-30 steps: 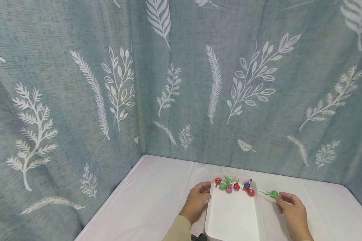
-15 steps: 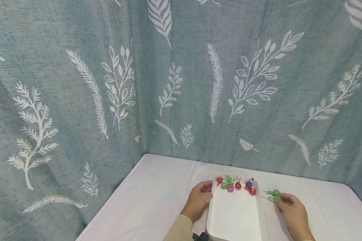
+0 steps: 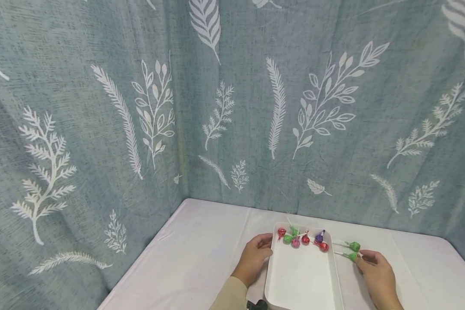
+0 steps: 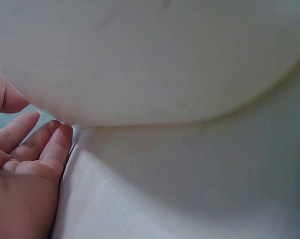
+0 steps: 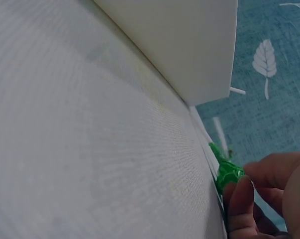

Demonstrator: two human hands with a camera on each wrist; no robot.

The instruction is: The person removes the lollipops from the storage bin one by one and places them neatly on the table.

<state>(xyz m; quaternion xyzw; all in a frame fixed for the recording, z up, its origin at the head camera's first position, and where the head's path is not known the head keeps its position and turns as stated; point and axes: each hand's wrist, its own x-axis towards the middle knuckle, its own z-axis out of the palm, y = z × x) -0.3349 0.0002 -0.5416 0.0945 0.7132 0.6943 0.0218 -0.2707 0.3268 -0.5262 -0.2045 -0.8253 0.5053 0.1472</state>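
A white rectangular tray stands on the table, with several wrapped lollipops at its far end: red, pink, purple and green ones. Against the tray's left wall rest the fingertips of my left hand, its fingers loosely bent in the left wrist view. Right of the tray, two green lollipops lie side by side, sticks pointing left. My right hand pinches the head of the nearer green lollipop between thumb and fingers. The farther green lollipop lies just beyond the fingertips.
A white cloth covers the table. Blue-green curtains with white leaf prints hang behind it and along its left side. A small black object sits by the tray's near left corner.
Earlier only one green lollipop showed clearly at my right fingertips; now two lie apart. My right fingers have shifted from the farther one to the nearer one. The left hand stays at the tray.
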